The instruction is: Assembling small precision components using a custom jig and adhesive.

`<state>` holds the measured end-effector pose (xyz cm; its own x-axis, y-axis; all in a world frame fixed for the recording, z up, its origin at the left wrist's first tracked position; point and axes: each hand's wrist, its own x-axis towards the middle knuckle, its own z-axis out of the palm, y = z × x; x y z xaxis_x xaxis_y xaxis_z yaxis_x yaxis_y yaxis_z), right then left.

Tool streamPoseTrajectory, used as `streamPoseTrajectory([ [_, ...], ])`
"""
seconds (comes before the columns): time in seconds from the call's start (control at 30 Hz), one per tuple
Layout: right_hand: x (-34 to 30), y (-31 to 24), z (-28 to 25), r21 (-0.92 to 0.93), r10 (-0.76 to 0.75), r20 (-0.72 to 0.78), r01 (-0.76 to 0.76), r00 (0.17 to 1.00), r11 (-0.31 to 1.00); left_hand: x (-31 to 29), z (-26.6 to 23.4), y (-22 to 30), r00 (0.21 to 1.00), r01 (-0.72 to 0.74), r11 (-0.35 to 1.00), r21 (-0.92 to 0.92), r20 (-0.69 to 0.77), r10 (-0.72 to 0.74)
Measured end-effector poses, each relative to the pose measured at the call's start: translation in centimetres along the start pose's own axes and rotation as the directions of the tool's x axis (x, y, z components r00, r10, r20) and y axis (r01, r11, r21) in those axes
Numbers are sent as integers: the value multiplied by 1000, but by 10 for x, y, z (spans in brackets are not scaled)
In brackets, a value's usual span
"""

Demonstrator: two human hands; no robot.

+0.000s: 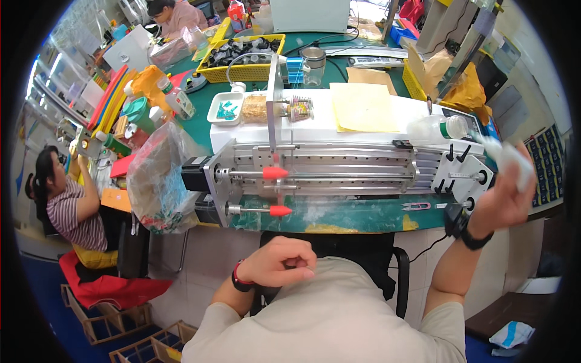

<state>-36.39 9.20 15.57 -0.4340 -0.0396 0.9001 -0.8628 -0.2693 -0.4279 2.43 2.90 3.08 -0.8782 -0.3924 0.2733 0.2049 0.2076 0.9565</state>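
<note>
My left hand [279, 261] is in front of my body, below the table's front edge. Its fingers are curled in and nothing shows in them. Out at the right, my right hand [500, 202] is raised beside the machine's end plate, closed on a white object [514, 164] too blurred to name. A clear plastic bottle [426, 128] with a white and green end lies close to that object. In front of me stands a metal rail machine [345, 169] with two shafts ending in red cone tips [276, 173]. A pair of thread snips [416, 206] lies at its near side.
Behind the machine are yellow paper [365, 109], a white tray [226, 109] of small teal parts, a glass jar [313, 66] and a yellow basket [242, 71] of dark parts. A plastic bag [160, 181] hangs at the left. Two other people work at the left and back.
</note>
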Motion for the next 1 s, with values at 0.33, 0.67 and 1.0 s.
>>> streamPoseTrajectory([
  [0.33,-98,-50,31,302,257,577,-494,776,815,46,-35,34,732,285,286,915,-400,552],
  [0.67,-106,-79,107,426,-31,671,-352,741,833,49,-47,19,693,247,497,832,-510,510],
  [1.0,-126,-82,133,450,-102,667,-290,738,845,34,-12,-27,660,227,515,827,-519,543],
])
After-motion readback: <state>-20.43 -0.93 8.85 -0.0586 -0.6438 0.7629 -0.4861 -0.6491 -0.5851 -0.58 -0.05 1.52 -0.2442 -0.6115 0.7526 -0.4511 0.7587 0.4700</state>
